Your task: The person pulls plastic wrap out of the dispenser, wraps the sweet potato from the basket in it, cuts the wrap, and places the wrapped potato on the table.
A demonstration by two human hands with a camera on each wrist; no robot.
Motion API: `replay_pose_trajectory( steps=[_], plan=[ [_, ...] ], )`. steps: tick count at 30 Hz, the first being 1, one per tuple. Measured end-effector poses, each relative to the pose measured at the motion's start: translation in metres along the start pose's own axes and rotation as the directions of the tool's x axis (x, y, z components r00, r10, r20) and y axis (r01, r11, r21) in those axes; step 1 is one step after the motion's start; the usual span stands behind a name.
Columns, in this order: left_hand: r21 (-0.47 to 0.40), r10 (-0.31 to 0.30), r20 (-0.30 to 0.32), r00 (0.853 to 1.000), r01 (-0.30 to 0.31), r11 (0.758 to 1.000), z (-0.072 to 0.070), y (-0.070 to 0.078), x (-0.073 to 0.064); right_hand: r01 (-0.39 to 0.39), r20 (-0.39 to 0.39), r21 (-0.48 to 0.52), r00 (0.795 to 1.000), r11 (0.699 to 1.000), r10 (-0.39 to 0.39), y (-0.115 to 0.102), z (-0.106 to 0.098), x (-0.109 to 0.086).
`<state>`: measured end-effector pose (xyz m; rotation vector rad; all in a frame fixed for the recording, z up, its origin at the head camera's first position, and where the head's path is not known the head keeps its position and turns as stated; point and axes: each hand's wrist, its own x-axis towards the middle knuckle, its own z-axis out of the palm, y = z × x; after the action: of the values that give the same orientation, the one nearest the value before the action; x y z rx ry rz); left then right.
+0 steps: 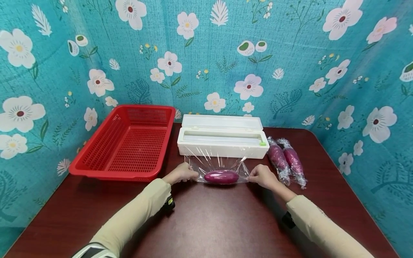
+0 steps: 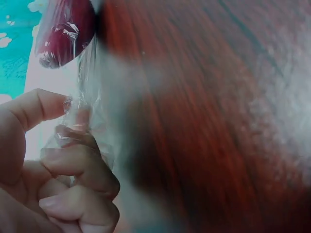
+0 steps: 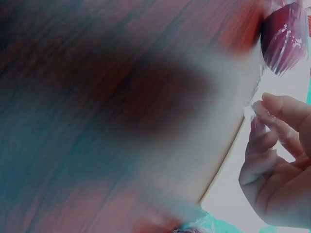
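Note:
A smooth purple eggplant (image 1: 221,177) lies across the middle, wrapped in a sheet of clear cling film (image 1: 219,163). The film stretches back in shiny creases toward the white dispenser box (image 1: 222,151). At the eggplant's left end my left hand (image 1: 183,172) pinches a gathered corner of film; in the left wrist view its fingers (image 2: 80,165) curl with film bunched between thumb and fingertips. On the other side my right hand (image 1: 264,176) pinches the film's right corner, also seen in the right wrist view between thumb and forefinger (image 3: 260,114). Neither hand touches the eggplant.
A red plastic basket (image 1: 167,143) stands at the left. The dispenser's lid (image 1: 222,122) is raised, with a green slider (image 1: 262,143) at its right. Two film-wrapped eggplants (image 1: 279,157) lie right of the box on the dark table (image 1: 209,222). Flowered teal cloth (image 1: 200,46) hangs behind.

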<state>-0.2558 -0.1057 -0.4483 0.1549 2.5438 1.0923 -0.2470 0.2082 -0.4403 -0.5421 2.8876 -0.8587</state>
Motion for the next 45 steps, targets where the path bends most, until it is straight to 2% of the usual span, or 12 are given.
replay_pose_trajectory(
  steps=[5, 10, 13, 15, 18, 20, 21, 27, 35, 38, 40, 45],
  plan=[
    [0.096, 0.104, -0.132, 0.986, -0.091, 0.991, 0.004, 0.004, 0.000, -0.010, 0.027, 0.066, 1.000, 0.998, 0.008, -0.005, 0.000, -0.001],
    [0.246, 0.252, -0.208, 0.945, -0.199, 0.949, 0.010, 0.012, -0.001, 0.079, 0.058, 0.127, 0.995, 0.989, -0.086, -0.005, 0.002, 0.001],
    [0.337, 0.336, -0.246, 0.909, -0.245, 0.909, 0.014, 0.010, -0.003, 0.192, 0.062, 0.066, 0.979, 0.979, -0.196, -0.004, 0.003, 0.002],
    [0.451, 0.438, -0.253, 0.863, -0.295, 0.842, 0.015, 0.008, -0.004, 0.260, 0.062, 0.029, 0.963, 0.965, -0.261, -0.001, 0.003, 0.002],
    [0.617, 0.587, -0.198, 0.785, -0.365, 0.697, 0.017, 0.005, -0.006, 0.322, 0.066, -0.012, 0.945, 0.946, -0.321, 0.002, 0.002, 0.002],
    [0.677, 0.640, -0.146, 0.755, -0.395, 0.621, 0.017, 0.004, -0.008, 0.350, 0.079, -0.036, 0.935, 0.936, -0.347, 0.002, 0.001, 0.002],
    [0.681, 0.649, -0.128, 0.750, -0.409, 0.607, 0.017, 0.004, -0.009, 0.362, 0.086, -0.048, 0.930, 0.931, -0.357, 0.001, 0.001, 0.003],
    [0.641, 0.659, -0.087, 0.747, -0.465, 0.611, 0.011, -0.001, -0.010, 0.421, 0.112, -0.052, 0.904, 0.906, -0.413, -0.003, 0.003, 0.005],
    [0.638, 0.720, -0.092, 0.688, -0.514, 0.573, 0.009, -0.008, -0.008, 0.381, -0.004, -0.139, 0.923, 0.914, -0.385, -0.002, 0.006, 0.003],
    [0.653, 0.732, -0.107, 0.673, -0.508, 0.562, 0.010, -0.008, -0.006, 0.390, -0.030, -0.142, 0.917, 0.910, -0.398, -0.002, 0.007, 0.004],
    [0.643, 0.724, -0.129, 0.678, -0.498, 0.581, 0.011, -0.007, -0.006, 0.418, -0.062, -0.147, 0.901, 0.896, -0.430, 0.000, 0.008, 0.006],
    [0.552, 0.681, -0.205, 0.703, -0.492, 0.673, 0.009, -0.003, -0.007, 0.523, -0.174, -0.098, 0.829, 0.847, -0.532, 0.006, 0.006, 0.010]
  ],
)
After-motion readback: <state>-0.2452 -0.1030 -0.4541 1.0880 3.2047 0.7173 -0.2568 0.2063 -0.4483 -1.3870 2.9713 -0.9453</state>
